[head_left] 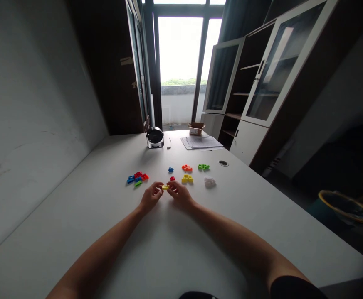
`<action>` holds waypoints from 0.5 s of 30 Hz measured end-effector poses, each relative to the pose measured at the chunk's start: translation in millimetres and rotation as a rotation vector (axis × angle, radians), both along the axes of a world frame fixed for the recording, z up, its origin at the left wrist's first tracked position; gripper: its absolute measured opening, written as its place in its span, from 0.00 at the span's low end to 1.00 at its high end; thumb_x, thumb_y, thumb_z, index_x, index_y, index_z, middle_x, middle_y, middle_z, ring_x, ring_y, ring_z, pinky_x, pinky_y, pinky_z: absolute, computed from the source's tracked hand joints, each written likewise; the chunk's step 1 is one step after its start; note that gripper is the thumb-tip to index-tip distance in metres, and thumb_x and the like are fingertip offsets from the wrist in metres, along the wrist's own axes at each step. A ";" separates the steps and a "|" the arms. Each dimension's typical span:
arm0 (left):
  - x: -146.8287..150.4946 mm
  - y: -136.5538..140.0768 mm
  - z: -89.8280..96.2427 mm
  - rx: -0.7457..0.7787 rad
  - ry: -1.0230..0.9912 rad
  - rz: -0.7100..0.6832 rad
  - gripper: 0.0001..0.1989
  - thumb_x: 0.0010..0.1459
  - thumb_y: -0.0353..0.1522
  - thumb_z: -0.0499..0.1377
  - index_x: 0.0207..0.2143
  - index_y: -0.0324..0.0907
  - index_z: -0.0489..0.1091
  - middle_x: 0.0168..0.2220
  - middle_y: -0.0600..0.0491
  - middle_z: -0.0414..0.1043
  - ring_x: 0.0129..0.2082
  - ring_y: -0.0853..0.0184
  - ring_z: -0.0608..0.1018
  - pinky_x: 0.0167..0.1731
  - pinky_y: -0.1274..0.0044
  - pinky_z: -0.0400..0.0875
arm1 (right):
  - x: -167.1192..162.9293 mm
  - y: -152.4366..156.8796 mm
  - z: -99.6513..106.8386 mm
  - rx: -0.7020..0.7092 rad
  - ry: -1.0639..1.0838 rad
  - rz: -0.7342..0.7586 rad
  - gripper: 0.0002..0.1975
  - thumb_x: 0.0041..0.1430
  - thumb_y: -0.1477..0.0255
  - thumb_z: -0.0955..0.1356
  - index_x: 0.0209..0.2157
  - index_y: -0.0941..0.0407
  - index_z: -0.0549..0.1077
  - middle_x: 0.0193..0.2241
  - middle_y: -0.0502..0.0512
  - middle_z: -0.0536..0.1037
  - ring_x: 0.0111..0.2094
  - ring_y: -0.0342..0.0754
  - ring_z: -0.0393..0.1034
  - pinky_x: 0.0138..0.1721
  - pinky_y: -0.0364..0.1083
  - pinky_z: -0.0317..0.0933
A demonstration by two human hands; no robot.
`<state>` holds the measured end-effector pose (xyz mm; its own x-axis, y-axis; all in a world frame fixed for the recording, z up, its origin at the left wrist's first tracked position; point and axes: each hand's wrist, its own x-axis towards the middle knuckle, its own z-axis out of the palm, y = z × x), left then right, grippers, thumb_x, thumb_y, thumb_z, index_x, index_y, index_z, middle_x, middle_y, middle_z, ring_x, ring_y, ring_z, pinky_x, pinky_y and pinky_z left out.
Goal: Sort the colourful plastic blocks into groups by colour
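Note:
A small yellow plastic piece (165,187) is pinched between the fingertips of my left hand (152,194) and my right hand (179,193), just above the white table. Beyond my right fingers lies a red piece (172,178), partly hidden. Behind it are a blue piece (171,169), a group of orange pieces (186,167) and green pieces (203,167). Yellow pieces (187,178) sit to the right of my right hand, with white or clear pieces (210,181) farther right. A mixed pile (138,178) of blue, red, orange and green pieces lies left of my left hand.
On the white table (144,257), a round black fan-like device (155,137) stands at the back. Papers (201,143) and an open cardboard box (196,129) lie at the far right, near a round cable hole (223,163). A wall (44,124) borders the left side.

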<state>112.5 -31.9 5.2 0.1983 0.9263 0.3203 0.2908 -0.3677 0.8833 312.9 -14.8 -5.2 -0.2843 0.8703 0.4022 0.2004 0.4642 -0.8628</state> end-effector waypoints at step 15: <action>1.6 0.9 -2.1 -0.078 -0.100 -0.088 0.19 0.62 0.40 0.61 0.52 0.41 0.71 0.36 0.49 0.78 0.35 0.65 0.79 0.37 0.73 0.75 | -2.1 -6.8 6.5 0.080 -0.051 -0.011 0.10 0.59 0.69 0.70 0.43 0.53 0.73 0.43 0.56 0.73 0.37 0.46 0.73 0.33 0.45 0.69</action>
